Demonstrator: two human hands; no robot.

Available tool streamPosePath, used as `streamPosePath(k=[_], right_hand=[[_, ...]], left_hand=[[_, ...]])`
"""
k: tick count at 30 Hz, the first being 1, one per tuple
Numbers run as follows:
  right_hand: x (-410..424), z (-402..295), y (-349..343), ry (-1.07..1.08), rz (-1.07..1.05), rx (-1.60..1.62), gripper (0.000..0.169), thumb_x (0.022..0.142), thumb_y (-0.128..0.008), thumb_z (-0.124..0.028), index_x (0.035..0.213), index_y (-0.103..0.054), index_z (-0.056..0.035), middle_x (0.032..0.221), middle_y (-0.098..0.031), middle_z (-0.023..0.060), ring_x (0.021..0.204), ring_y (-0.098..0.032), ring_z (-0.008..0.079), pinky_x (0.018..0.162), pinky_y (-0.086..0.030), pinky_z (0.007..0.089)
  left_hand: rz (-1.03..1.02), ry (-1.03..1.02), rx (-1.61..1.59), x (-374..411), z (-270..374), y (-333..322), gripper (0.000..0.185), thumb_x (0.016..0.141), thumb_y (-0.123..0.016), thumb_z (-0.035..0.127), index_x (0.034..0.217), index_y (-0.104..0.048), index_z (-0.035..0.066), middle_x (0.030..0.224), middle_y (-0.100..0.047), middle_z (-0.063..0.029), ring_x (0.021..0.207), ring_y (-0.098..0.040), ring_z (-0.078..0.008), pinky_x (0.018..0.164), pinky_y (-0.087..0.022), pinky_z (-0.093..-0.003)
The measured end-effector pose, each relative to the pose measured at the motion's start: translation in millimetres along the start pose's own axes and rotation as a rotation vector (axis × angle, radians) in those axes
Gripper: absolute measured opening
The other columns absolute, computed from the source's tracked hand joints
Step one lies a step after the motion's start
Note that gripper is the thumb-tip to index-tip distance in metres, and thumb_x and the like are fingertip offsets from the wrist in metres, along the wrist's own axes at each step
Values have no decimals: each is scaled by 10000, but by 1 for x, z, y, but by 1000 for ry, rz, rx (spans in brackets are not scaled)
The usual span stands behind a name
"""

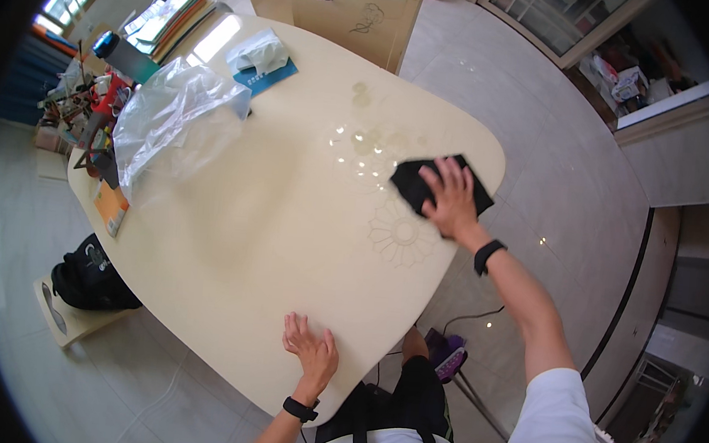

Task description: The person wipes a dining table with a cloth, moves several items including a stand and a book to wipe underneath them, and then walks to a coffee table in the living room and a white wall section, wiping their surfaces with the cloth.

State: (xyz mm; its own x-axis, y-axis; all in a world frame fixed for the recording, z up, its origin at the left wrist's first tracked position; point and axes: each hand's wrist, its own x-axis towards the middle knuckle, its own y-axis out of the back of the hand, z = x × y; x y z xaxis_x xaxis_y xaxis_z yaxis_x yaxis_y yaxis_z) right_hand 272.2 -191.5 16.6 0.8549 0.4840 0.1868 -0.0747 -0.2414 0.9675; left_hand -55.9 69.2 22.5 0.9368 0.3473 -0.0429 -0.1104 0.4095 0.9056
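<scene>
My right hand (pixel 453 201) presses a folded black cloth (pixel 412 181) against the cream tabletop (pixel 302 248) near its right edge. Its fingers are spread over the cloth and hide part of it. Just left of the cloth lie shiny wet spots (pixel 366 154) and pale yellowish marks. A flower-shaped line pattern (pixel 402 231) shows on the surface below the cloth. My left hand (pixel 312 349) rests on the near end of the table, holding nothing, with its fingers apart.
A clear plastic bag (pixel 175 120), a tissue pack (pixel 258 54), a bottle (pixel 127 57) and stacked books (pixel 173 23) occupy the table's far left. Chairs stand at the far side (pixel 358 19) and at left, the latter under a black bag (pixel 94 276). A cable (pixel 472 315) crosses the floor.
</scene>
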Motion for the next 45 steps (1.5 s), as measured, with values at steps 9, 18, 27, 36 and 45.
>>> streamPosePath(k=[9, 18, 27, 36, 45], right_hand=[[35, 32, -6, -213, 129, -67, 651, 806, -616, -304, 1408, -419, -151, 1498, -313, 178, 1384, -267, 407, 1094, -199, 639], [-91, -116, 11, 523, -214, 418, 736, 761, -669, -375, 1425, -401, -207, 1544, -272, 139, 1432, -233, 350, 1131, -143, 617], [143, 43, 5, 548, -394, 212, 657, 779, -618, -328, 1402, -434, -233, 1519, -297, 121, 1421, -234, 336, 1142, -143, 577], [111, 82, 10, 443, -193, 138, 703, 741, -626, -255, 1400, -416, -129, 1485, -305, 223, 1394, -249, 434, 1115, -167, 634], [193, 88, -10, 865, -379, 340, 659, 739, -657, -369, 1359, -492, -219, 1492, -323, 140, 1401, -257, 364, 1104, -179, 626]], left_hand=[[78, 142, 253, 6, 40, -26, 633, 852, -552, 233, 1383, -327, -28, 1468, -237, -301, 1423, -145, -438, 1117, -109, -589], [97, 113, 261, 12, 45, -22, 636, 819, -570, 230, 1362, -357, -23, 1458, -263, -313, 1410, -174, -460, 1104, -135, -609], [133, 130, 230, 13, 47, -19, 625, 805, -576, 232, 1345, -372, -8, 1467, -273, -300, 1398, -215, -461, 1088, -186, -618], [227, 371, 22, 55, 107, -50, 621, 832, -576, 178, 1366, -300, 21, 1471, -256, -264, 1416, -174, -430, 1093, -119, -603], [332, 701, 213, 187, 229, -110, 648, 829, -579, 225, 1388, -322, 19, 1486, -235, -262, 1418, -167, -433, 1107, -130, -605]])
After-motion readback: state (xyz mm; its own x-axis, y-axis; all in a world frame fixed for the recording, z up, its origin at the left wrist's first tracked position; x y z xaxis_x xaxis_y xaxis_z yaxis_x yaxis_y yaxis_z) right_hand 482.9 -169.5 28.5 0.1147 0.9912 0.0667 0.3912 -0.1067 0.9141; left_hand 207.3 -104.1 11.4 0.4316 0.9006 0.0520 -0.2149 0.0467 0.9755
